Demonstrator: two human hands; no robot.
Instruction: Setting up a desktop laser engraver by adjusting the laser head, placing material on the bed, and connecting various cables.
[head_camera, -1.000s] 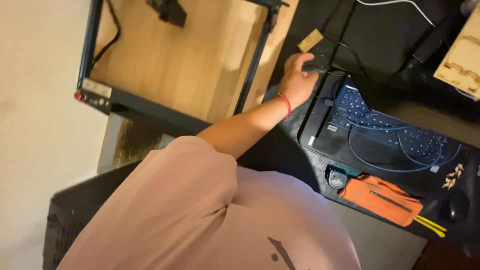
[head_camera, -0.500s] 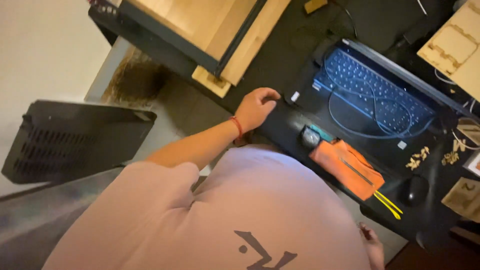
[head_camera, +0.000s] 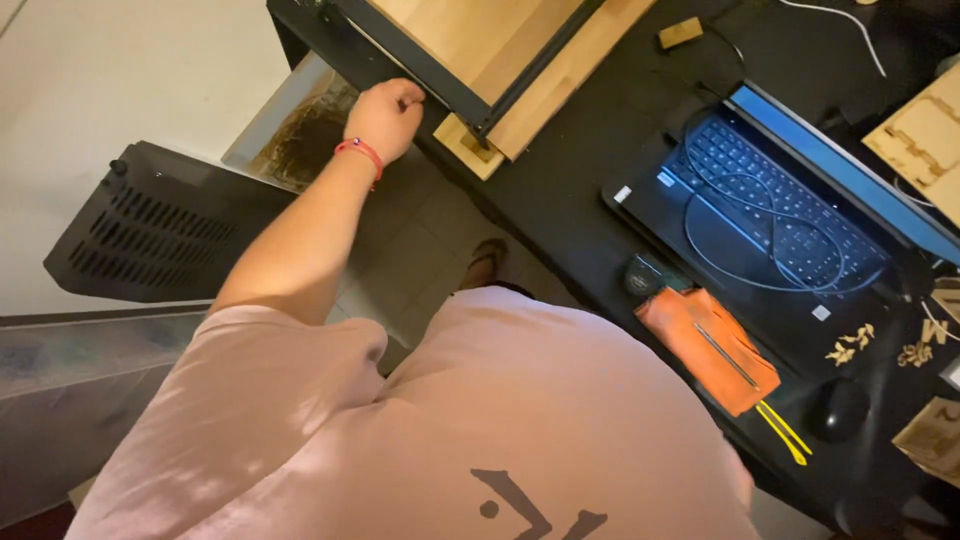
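My left hand (head_camera: 385, 115), with a red band at the wrist, reaches out to the front edge of the black desk (head_camera: 560, 200). Its fingers are curled closed over that edge, right beside the black metal frame (head_camera: 430, 65) that lies around a pale wooden board (head_camera: 470, 25). My right hand is out of view. My pink shirt fills the lower part of the head view.
An open laptop (head_camera: 770, 210) with a thin cable across its keys sits on the desk, with an orange pouch (head_camera: 710, 350), a black mouse (head_camera: 840, 410) and small wooden cut-outs (head_camera: 925, 140) near it. A black perforated box (head_camera: 150, 230) stands on the floor at left.
My left hand has moved from the laptop's corner along the desk edge to the black frame with the wooden board. The view has swung so the floor and my foot show.
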